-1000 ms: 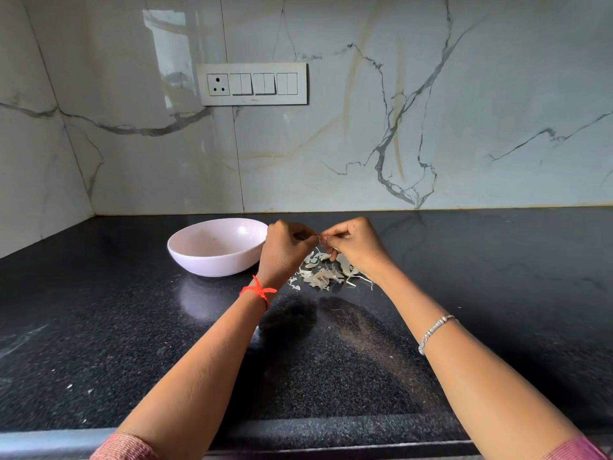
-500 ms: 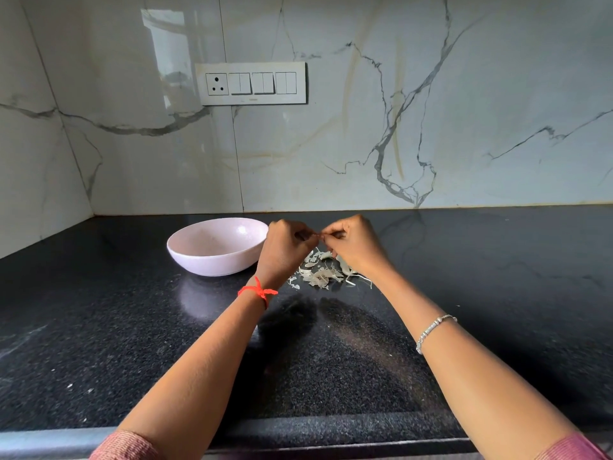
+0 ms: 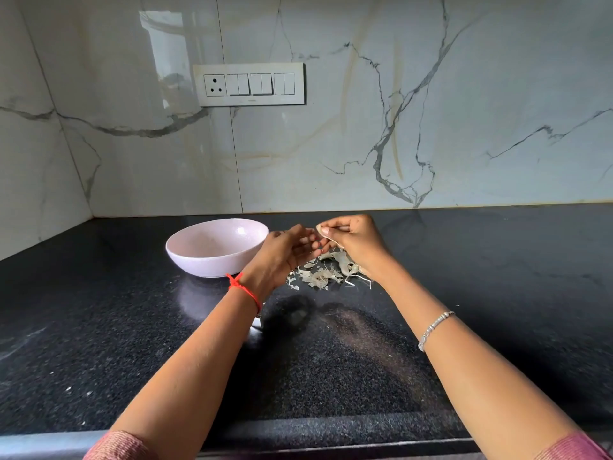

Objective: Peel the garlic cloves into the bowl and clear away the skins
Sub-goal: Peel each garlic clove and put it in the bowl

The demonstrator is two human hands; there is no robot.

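Change: left hand (image 3: 282, 255) drawn away, fingers apart | right hand (image 3: 360, 242) fingers pinch clove (image 3: 319, 228)

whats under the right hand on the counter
A pile of pale garlic skins lies on the black counter below the right hand, which pinches a pale piece. The pile's right end runs under the hand and wrist; what lies there is covered.
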